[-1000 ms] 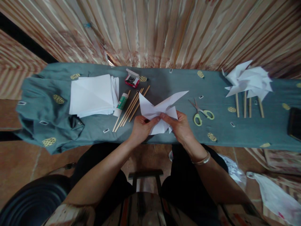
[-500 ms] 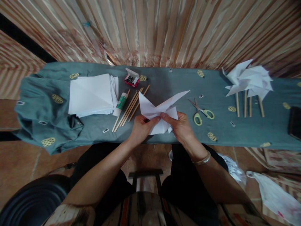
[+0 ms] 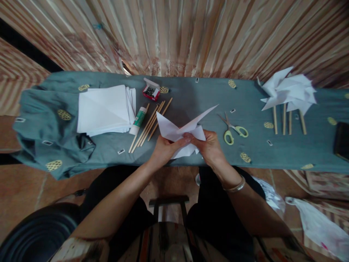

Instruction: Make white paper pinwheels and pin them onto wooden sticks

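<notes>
Both hands meet over the near edge of the table (image 3: 191,98), where a cut sheet of white paper (image 3: 174,131) is held just above the blue-grey cloth. The left hand (image 3: 163,149) pinches the middle of the sheet, thumb on top and fingers closed beneath it. The right hand (image 3: 209,145) has its fingers closed on the folded flaps at the same spot. One long point of the sheet sticks out toward the scissors (image 3: 234,129), and another rises on the left side. To do this well, the pinch at the centre should stay firm so the gathered corners do not slip apart. Each new corner is best bent over softly, not creased flat, so the blades keep their curve. The corners should overlap squarely at the middle. The wooden sticks (image 3: 149,123), the glue stick (image 3: 139,120) and the small red box of pins (image 3: 151,91) lie just left of the hands. A stack of paper squares (image 3: 105,109) sits farther left, and finished pinwheels (image 3: 289,94) lie well apart on the right.
</notes>
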Action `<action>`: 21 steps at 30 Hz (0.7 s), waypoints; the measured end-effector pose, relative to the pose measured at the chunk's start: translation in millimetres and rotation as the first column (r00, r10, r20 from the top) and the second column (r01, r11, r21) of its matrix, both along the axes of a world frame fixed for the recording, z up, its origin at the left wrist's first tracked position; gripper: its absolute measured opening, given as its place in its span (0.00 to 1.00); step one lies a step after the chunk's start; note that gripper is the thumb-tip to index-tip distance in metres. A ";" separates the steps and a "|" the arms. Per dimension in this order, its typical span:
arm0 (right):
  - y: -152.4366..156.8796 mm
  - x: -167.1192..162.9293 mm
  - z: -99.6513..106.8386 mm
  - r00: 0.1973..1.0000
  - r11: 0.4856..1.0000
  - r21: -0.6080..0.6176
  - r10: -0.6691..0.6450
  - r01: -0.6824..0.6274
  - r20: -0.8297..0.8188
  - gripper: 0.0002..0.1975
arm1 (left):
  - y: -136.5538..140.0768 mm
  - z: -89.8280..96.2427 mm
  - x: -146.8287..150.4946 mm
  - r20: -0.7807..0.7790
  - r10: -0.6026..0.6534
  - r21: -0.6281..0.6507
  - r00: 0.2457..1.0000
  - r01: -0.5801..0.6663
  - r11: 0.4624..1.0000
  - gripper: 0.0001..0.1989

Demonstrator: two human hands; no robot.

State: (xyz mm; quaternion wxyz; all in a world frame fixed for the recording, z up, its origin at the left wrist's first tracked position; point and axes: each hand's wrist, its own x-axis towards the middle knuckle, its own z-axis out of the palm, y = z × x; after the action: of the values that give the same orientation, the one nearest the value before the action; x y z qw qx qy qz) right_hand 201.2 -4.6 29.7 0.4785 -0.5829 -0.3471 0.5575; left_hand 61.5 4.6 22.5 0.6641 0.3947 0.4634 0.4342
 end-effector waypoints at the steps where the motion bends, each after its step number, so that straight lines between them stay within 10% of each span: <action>1: 0.0 -1.1 0.5 1.000 1.000 -0.009 -0.007 0.007 -0.006 0.17 | -0.4 0.6 0.7 0.001 0.008 -0.002 1.000 -0.008 1.000 0.21; 21: -1.2 -4.8 -2.1 1.000 0.999 0.013 -0.030 0.030 -0.004 0.19 | -2.9 2.3 -0.8 0.006 0.050 -0.042 0.999 -0.049 0.998 0.20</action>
State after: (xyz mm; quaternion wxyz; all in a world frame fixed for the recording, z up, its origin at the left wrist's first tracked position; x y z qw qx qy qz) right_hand 196.4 -5.7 27.6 0.4913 -0.5839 -0.3410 0.5490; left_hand 60.7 1.6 24.8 0.6629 0.3676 0.4794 0.4422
